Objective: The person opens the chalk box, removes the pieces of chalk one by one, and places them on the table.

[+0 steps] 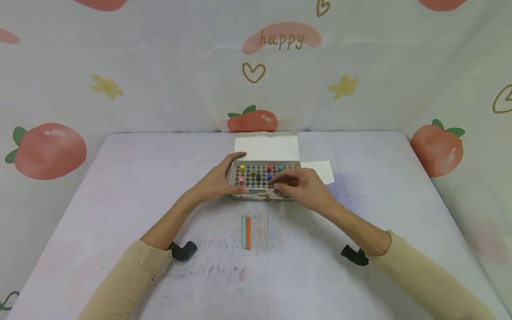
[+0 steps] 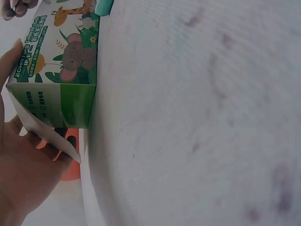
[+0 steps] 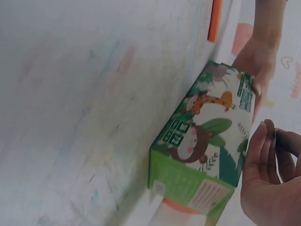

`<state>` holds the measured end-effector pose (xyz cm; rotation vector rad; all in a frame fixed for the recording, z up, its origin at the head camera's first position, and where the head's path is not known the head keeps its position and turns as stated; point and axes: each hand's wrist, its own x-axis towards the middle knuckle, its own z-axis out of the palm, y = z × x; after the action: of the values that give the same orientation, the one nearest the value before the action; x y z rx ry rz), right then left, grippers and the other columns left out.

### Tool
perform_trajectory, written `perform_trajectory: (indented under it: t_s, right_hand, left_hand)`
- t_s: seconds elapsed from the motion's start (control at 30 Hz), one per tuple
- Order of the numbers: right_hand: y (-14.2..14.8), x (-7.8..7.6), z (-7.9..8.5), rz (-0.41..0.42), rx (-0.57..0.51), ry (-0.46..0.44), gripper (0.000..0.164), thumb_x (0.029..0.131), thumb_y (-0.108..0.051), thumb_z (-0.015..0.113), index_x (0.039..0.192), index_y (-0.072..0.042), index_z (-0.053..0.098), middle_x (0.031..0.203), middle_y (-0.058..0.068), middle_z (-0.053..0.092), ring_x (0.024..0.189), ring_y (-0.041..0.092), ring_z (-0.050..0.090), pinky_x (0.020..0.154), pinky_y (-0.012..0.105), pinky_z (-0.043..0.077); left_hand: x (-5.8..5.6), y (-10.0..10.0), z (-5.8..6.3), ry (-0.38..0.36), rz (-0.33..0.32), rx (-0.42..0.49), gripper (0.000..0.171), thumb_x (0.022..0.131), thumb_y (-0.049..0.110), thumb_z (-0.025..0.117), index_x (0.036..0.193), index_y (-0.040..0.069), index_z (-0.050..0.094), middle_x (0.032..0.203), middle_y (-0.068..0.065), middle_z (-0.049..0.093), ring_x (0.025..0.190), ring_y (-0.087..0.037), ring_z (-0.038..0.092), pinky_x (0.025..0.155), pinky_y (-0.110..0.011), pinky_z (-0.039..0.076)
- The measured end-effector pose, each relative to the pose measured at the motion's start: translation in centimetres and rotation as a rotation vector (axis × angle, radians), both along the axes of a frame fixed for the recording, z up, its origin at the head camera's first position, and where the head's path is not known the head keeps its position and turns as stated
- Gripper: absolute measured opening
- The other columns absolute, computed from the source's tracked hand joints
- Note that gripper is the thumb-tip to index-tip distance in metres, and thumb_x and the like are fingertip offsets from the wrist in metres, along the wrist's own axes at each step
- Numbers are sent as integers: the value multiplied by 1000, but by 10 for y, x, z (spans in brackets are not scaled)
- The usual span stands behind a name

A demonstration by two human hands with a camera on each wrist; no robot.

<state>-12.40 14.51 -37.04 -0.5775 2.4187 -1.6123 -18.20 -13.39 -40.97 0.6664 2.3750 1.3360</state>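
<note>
Nearest you, a teal stick (image 1: 244, 232) and an orange stick (image 1: 248, 233) lie side by side. Just past them, your left hand (image 1: 218, 180) grips the box (image 1: 262, 195), thumb at its front rim. Your right hand (image 1: 306, 186) is pinched narrow over the holes; can't tell if it's got a stick. Looks like pick-or-place, so I'd move straight vertically. Only the head view shows those holes; only the left wrist shows the side flap (image 2: 44, 129).

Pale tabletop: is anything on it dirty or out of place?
Yes: dark smudges and a purple patch mar the pale tabletop. A slim teal stick and slim orange stick lie outside the open printed cardboard box; other coloured sticks stand inside.
</note>
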Motion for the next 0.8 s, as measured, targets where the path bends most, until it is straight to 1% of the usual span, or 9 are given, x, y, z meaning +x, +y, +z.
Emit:
perform_trajectory:
  t_s: [0.27,0.37,0.5,0.63,0.73,0.8]
  right_hand:
    - [7,-10,1,-53,34,51,14,93,-2,67,105,-4,74,100,11,74,86,22,71,71,30,54]
    - [9,-14,-1,-80,72,81,14,93,-4,68,106,-5,74,98,8,74,84,20,71,70,30,54]
    - [10,-19,-4,-118,146,158,15,92,-6,70,106,-7,74,97,4,74,81,16,69,70,29,53]
    - [11,-23,-8,-152,179,232,16,91,-4,71,106,-7,74,96,2,73,79,15,69,70,31,55]
    - [12,-25,-11,-171,193,264,17,90,-4,72,107,-6,73,99,3,72,82,16,70,72,33,56]
    - [12,-26,-12,-177,209,266,19,90,-5,72,109,-6,72,101,4,72,85,18,70,75,35,56]
  left_hand:
    - [0,0,1,-8,-6,-16,97,81,29,82,157,31,21,128,-8,52,100,-25,56,86,-44,45]
    - [0,0,2,-5,-9,-22,97,82,31,82,157,31,20,131,-8,51,103,-25,54,87,-44,44]
    - [0,-1,2,-9,-15,-15,97,82,32,82,157,32,20,133,-8,49,107,-25,53,89,-45,43]
    - [0,-1,2,-14,-22,5,97,82,31,82,157,30,20,132,-9,51,107,-26,54,90,-45,43]
    - [0,0,1,-21,-20,15,96,82,30,81,157,30,21,131,-9,52,105,-25,55,89,-45,44]
    - [0,0,0,-26,-14,14,96,83,30,81,157,31,21,130,-9,53,104,-25,56,88,-44,44]
